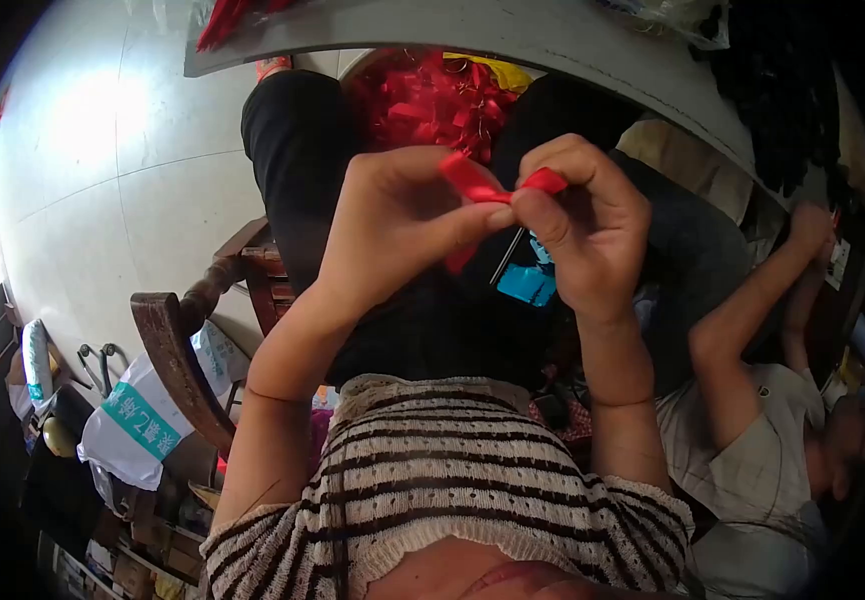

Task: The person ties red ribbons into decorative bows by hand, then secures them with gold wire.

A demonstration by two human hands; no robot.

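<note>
Above my lap, both hands pinch a red satin ribbon (pixel 478 182) that is folded or twisted into a bow-like shape. My left hand (pixel 393 220) holds its middle between thumb and fingers, and a loop stands up beside the thumb. Thumb and fingertips of my right hand (pixel 593 215) grip the other end, close against the left thumb. A red tail hangs below the left hand. Beyond my hands, between my knees, a heap of red ribbon pieces (pixel 433 105) fills a container. Some thin gold-coloured bits show among them.
A grey tabletop (pixel 473 30) curves across the far side, with red strips at its left end. On my lap lies a shiny blue flat object (pixel 528 285). A wooden chair (pixel 178 350) and white bag (pixel 138 425) are at left. Another person's arm (pixel 753 320) is at right.
</note>
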